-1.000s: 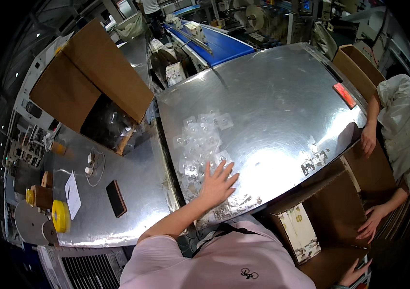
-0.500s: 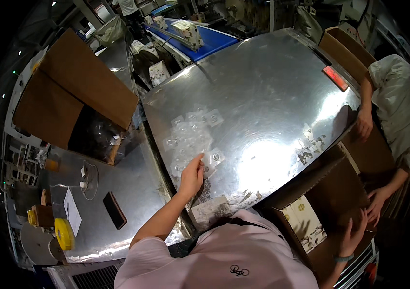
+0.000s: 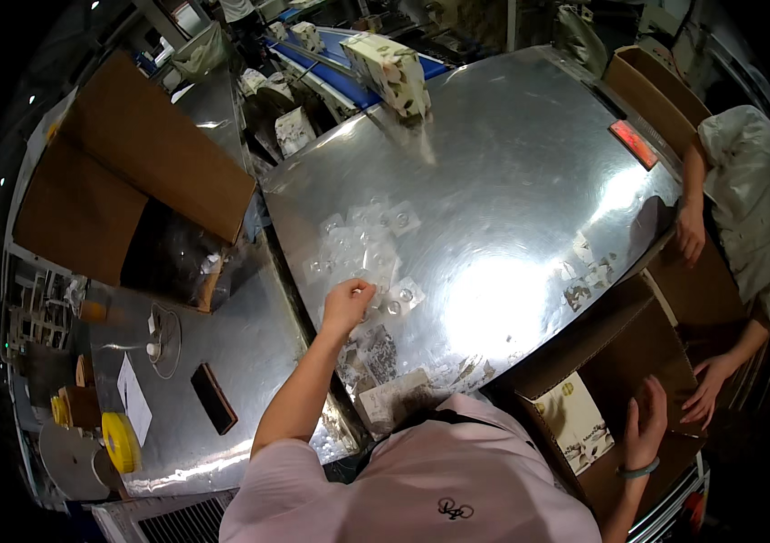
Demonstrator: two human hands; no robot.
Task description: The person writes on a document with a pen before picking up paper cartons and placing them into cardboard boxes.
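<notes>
in the head view, the left hand is over the near left part of the metal bench, at the lower edge of a loose heap of clear plastic pieces. its thumb and fingertips are pressed together in a pinch; whether a thin piece is caught between them, i cannot tell. a fingertip grip seems to suit pieces so flat and small. the heap lies overlapping on the bench, well within that arm's reach, which is probably why it is there; one separate piece lies just right of the hand.

the right hand hangs over an open carton by the bench edge, fingers spread, with nothing seen in its grasp. a white printed box lies inside, against the carton's near left side. the carton's spot perhaps keeps it handy for two people: a co-worker's hand is at its far right rim, nearly touching or touching.

at the far bench edge, a patterned box stands at the end of the blue belt. a phone lies on the side bench, apart from the heap, presumably out of the way.
</notes>
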